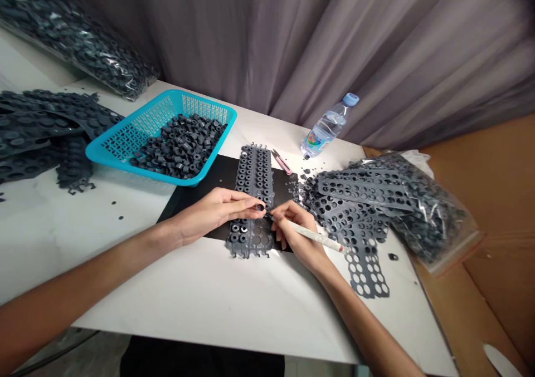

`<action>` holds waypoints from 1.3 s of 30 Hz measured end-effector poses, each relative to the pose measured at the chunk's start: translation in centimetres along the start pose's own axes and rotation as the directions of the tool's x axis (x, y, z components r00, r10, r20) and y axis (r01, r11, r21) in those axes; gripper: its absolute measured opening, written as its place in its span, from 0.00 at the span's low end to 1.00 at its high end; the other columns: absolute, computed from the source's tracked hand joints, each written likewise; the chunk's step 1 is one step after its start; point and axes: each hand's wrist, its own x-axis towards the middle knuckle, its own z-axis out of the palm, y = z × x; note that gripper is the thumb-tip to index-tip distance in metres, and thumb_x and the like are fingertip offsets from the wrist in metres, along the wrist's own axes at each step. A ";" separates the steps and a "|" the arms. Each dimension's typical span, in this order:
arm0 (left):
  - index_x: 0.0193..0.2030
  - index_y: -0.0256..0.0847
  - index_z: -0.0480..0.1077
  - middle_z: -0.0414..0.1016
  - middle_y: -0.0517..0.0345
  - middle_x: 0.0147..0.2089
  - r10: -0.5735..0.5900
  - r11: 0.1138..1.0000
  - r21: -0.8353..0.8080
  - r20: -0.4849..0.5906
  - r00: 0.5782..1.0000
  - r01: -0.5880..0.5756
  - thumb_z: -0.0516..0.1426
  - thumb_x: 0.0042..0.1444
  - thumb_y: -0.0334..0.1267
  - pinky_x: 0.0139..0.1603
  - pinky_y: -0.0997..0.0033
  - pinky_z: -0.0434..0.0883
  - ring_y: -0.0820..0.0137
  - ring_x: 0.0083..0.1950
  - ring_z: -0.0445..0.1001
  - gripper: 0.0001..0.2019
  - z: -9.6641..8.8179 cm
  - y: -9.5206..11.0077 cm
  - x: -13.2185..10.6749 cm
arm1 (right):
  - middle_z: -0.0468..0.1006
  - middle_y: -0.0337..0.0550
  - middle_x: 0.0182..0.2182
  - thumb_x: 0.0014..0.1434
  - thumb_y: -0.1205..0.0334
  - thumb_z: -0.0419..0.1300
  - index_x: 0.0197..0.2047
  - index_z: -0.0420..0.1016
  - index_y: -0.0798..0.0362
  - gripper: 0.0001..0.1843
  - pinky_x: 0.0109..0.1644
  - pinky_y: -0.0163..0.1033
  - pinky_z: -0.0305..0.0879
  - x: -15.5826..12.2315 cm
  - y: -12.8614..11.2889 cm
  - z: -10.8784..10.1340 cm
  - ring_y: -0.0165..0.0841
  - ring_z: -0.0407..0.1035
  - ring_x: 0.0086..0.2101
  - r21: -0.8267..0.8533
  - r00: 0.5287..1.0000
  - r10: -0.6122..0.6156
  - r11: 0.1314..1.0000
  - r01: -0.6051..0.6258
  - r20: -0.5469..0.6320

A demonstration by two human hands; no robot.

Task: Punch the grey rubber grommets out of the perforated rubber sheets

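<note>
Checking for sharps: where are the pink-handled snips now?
In the head view, just right of centre, the pink-handled snips lie right of the dark ring-studded sheet's far end, beyond the right hand and left of the water bottle.

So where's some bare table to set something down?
The main free patch of table lies between the left arm, the right arm and the sheet. Another, with a few specks, lies between the basket and left arm. Right of the right hand it's crowded with punched sheets and a bag.
</note>
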 end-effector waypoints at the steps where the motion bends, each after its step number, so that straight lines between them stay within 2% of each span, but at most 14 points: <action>1: 0.54 0.38 0.84 0.85 0.46 0.59 0.002 1.000 0.001 0.001 1.000 -0.002 0.67 0.67 0.47 0.75 0.58 0.69 0.57 0.64 0.81 0.16 0.1 0.1 0.0 | 0.75 0.36 0.28 0.68 0.57 0.62 0.41 0.72 0.51 0.07 0.20 0.29 0.65 0.0 0.0 0.0 0.27 0.68 0.22 -0.004 1.000 0.002 1.000 -0.002 0.003; 11: 0.57 0.38 0.83 0.87 0.44 0.54 -0.033 0.999 0.006 0.020 0.999 0.033 0.66 0.68 0.48 0.72 0.60 0.72 0.57 0.63 0.83 0.18 0.5 0.6 -0.3 | 0.75 0.35 0.28 0.71 0.56 0.61 0.40 0.73 0.50 0.08 0.21 0.29 0.63 0.0 0.0 0.0 0.27 0.66 0.22 -0.038 1.000 -0.004 0.999 0.005 0.017; 30: 0.61 0.37 0.80 0.86 0.40 0.57 -0.035 0.999 0.025 0.058 0.998 0.034 0.65 0.68 0.49 0.66 0.58 0.77 0.54 0.62 0.83 0.22 0.4 0.7 -0.4 | 0.75 0.36 0.28 0.71 0.53 0.61 0.40 0.73 0.50 0.10 0.22 0.31 0.62 -0.1 -0.1 0.0 0.28 0.66 0.23 -0.066 0.999 0.007 0.998 -0.005 0.035; 39: 0.62 0.36 0.80 0.85 0.40 0.57 -0.040 0.999 0.026 0.069 0.997 0.038 0.64 0.69 0.49 0.66 0.60 0.77 0.55 0.63 0.82 0.22 0.5 0.9 -0.5 | 0.75 0.36 0.29 0.71 0.56 0.61 0.41 0.73 0.50 0.08 0.23 0.31 0.63 -0.1 -0.2 -0.1 0.28 0.67 0.23 -0.078 0.999 -0.004 0.997 0.007 0.041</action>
